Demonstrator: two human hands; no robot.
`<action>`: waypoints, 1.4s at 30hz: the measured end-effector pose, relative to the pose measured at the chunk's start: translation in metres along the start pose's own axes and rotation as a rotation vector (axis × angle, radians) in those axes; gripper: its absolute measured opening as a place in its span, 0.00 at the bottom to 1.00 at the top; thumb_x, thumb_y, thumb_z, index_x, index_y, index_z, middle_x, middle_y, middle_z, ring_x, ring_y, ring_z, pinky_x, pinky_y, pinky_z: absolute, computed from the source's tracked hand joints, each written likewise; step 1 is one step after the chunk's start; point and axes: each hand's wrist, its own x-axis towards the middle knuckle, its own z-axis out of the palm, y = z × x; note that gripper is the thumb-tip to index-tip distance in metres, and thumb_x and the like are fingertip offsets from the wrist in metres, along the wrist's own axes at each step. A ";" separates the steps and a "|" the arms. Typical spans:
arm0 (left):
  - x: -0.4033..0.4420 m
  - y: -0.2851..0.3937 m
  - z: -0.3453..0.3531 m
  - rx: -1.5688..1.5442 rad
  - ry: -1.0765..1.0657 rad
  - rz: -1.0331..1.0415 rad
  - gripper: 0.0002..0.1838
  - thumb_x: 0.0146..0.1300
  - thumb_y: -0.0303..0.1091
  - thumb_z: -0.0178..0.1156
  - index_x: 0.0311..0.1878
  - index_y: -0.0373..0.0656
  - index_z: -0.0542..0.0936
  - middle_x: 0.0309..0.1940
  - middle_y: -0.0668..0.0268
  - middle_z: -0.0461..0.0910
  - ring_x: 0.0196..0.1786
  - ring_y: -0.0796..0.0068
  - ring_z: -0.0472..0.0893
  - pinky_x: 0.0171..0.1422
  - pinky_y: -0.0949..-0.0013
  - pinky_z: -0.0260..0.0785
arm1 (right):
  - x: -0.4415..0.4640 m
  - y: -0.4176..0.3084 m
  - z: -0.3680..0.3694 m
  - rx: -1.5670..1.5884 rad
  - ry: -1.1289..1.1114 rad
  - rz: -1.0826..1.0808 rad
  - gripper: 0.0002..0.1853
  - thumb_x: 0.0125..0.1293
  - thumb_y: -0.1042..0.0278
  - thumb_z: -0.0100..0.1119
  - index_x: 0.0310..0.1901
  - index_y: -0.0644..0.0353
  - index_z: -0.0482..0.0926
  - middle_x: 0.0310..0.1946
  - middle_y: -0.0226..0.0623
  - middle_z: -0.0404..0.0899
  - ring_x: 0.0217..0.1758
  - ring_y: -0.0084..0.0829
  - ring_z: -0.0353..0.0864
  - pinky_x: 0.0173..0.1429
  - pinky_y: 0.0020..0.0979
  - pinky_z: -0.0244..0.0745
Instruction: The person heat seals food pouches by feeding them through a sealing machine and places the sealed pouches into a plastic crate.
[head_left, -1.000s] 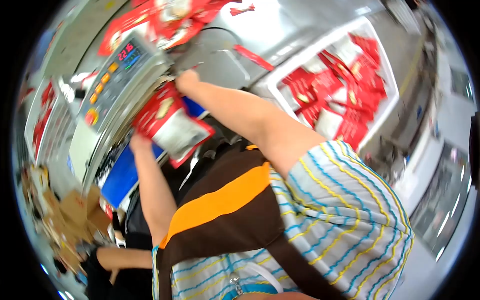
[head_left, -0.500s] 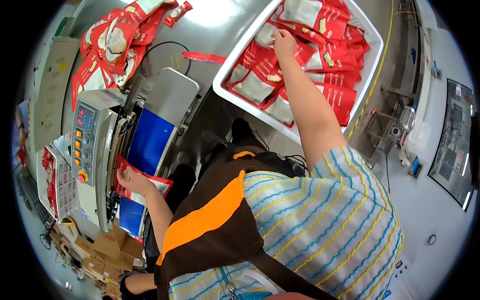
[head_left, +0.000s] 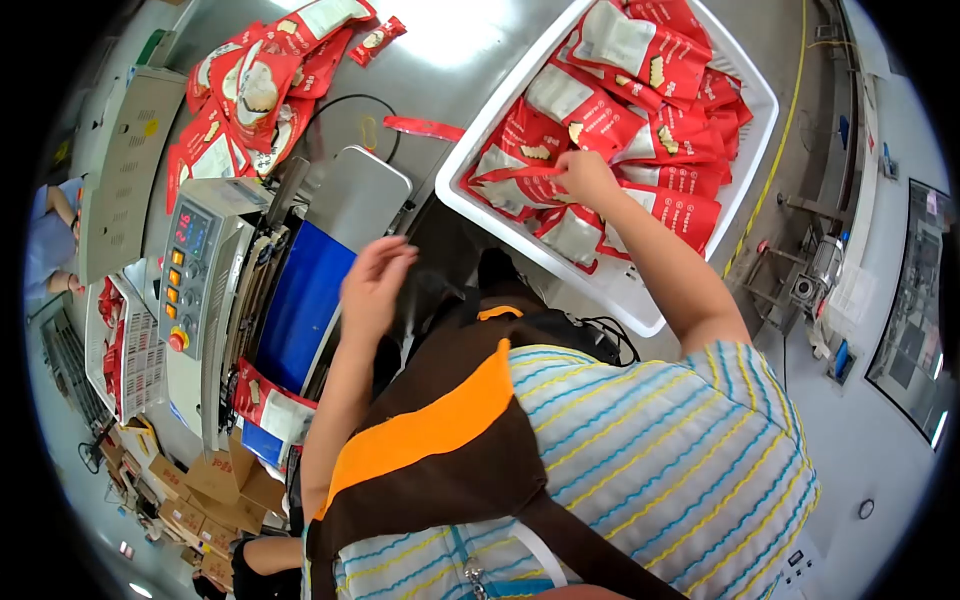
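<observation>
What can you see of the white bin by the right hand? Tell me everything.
The bin is white, open-topped and roughly rectangular, plastic by its look, with rounded corners and a thick rim. It sits upright beside the metal table, filled with red-and-white packets, though bare wall shows at its near corner. The right hand is among the packets, its forearm passing over the rim. The base is hidden.

Pale wall (head_left: 850, 440), window (head_left: 915, 310), seemingly grey floor (head_left: 767, 40), yellow line (head_left: 775, 170)
</observation>
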 end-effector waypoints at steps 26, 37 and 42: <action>-0.087 0.075 -0.089 -0.274 0.594 0.711 0.13 0.61 0.25 0.50 0.49 0.35 0.71 0.45 0.66 0.74 0.47 0.79 0.71 0.53 0.75 0.61 | -0.090 -0.309 -0.017 1.145 0.029 -0.734 0.13 0.57 0.72 0.56 0.44 0.67 0.74 0.35 0.31 0.77 0.39 0.18 0.72 0.43 0.19 0.68; -0.067 -0.013 -0.119 -0.737 0.836 0.454 0.11 0.55 0.24 0.57 0.42 0.32 0.74 0.37 0.61 0.78 0.39 0.76 0.76 0.47 0.76 0.66 | -0.010 -0.280 0.051 1.358 -0.585 -0.317 0.11 0.59 0.72 0.52 0.41 0.69 0.73 0.37 0.39 0.77 0.41 0.27 0.75 0.49 0.27 0.68; -0.020 -0.075 -0.120 -0.981 0.680 0.213 0.07 0.57 0.28 0.56 0.37 0.37 0.74 0.33 0.64 0.78 0.34 0.77 0.77 0.41 0.76 0.67 | 0.050 -0.247 0.090 1.276 -0.426 -0.173 0.11 0.56 0.72 0.56 0.39 0.71 0.74 0.35 0.38 0.77 0.40 0.26 0.74 0.47 0.25 0.67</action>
